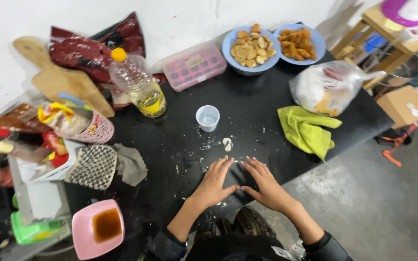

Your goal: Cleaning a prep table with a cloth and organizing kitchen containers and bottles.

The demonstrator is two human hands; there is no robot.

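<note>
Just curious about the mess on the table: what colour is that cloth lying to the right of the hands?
The cloth is bright yellow-green, seen clearly in the head view.

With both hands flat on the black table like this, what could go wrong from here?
1. The white cup stands just beyond the left hand and right hand; a forward sweep might tip it.
2. White crumbs and a small dough piece lie ahead of the fingers; pushing could scatter them over the black table.
3. The pink bowl of brown liquid sits at the table's near corner, beside the left elbow; a bump could spill it.
</note>
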